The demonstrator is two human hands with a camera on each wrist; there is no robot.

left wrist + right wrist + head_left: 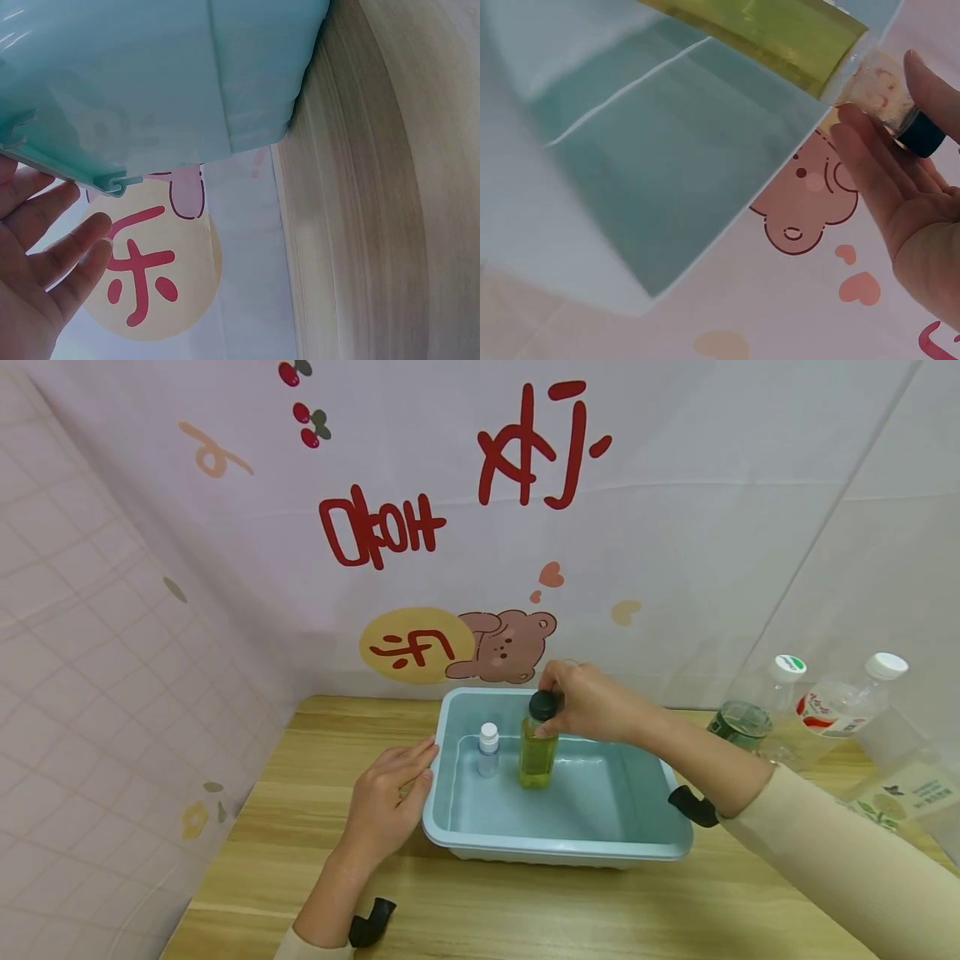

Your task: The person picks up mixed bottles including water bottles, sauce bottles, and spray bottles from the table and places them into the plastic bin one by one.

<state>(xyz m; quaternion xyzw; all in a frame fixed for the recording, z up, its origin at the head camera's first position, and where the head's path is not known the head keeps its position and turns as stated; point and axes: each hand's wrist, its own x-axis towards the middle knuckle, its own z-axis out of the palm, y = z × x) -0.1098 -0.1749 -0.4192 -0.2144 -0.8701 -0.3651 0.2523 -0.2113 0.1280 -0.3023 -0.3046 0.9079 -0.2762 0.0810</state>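
Observation:
A light blue plastic tub [558,852] stands on the wooden table. Inside it, a bottle of yellow-green liquid [536,764] with a dark cap stands upright. My right hand [592,702] holds this bottle from above, thumb and fingers around its neck just under the cap [921,135]. To its left in the tub is a small clear bottle [488,762] with a white cap. At the tub's left rim my left hand [390,797] rests with its fingers extended; the left wrist view has those fingers [71,251] spread at the rim's underside.
Right of the tub are several clear plastic bottles: one with a red label [832,714], one with a green-and-white cap [787,670], and one lying with a pale label [911,793]. A printed cloth [675,552] hangs behind the table [300,777].

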